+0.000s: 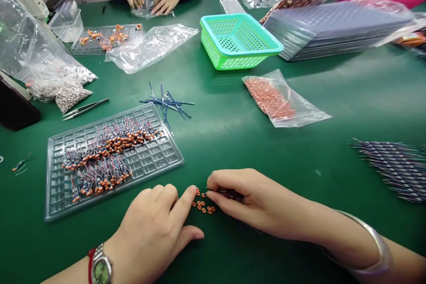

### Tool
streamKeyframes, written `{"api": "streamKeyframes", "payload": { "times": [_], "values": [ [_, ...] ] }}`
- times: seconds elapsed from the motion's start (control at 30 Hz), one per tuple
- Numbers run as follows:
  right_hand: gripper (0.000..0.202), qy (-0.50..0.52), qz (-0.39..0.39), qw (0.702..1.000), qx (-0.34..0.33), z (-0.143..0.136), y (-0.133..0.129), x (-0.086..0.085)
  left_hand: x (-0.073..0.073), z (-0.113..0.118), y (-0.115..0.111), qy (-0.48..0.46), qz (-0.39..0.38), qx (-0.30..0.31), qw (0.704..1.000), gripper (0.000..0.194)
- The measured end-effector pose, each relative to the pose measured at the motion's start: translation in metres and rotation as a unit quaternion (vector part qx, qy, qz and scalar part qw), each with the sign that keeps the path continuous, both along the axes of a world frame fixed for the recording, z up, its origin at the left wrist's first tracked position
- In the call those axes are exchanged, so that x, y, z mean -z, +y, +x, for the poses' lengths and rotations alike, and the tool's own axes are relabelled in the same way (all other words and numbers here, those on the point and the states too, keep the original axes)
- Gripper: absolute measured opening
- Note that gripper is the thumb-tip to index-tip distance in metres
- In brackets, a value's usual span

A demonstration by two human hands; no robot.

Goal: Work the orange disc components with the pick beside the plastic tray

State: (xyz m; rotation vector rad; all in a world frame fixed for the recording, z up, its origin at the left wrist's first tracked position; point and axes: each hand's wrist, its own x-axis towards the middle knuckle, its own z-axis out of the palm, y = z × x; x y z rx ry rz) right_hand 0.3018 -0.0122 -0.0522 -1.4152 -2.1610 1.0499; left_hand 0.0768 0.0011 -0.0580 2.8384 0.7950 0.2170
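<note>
Small round orange caps [201, 204] lie scattered on the green table between my hands. My left hand [156, 222] rests beside them, its index fingertip at the cap group's upper left edge and its thumb held apart; nothing is in it. From the right, my right hand [253, 199] pinches at the caps with thumb and index finger. Its curled fingers wrap round dark thin wires [231, 194], mostly hidden in the palm. A clear compartment tray [159, 155] stands left of my hands, with rows of wired pieces with orange ends.
Tweezers [85, 108] and loose blue wires [169, 104] lie behind the tray. A bag of orange parts [271, 100], a green basket [241, 51] and stacked trays [333, 31] stand farther back. Bundled wires [392, 168] lie right. Another person's hands [166, 0] work opposite.
</note>
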Motion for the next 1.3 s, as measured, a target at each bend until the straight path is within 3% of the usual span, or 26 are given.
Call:
{"api": "streamKeyframes", "payload": {
  "times": [0.53,1.0,1.3],
  "values": [
    [0.024,-0.016,0.0,1.0,-0.002,0.001,-0.001,0.001,0.001,0.001,0.0,-0.004,0.004,0.0,1.0,0.055],
    [0.026,-0.065,0.086,0.993,-0.047,-0.006,-0.01,-0.001,0.002,0.002,-0.001,-0.003,0.002,-0.004,1.0,0.053],
    [0.028,-0.061,0.062,0.994,-0.059,-0.008,-0.01,-0.001,0.003,0.004,-0.001,-0.022,-0.006,-0.011,1.0,0.056]
  ]
}}
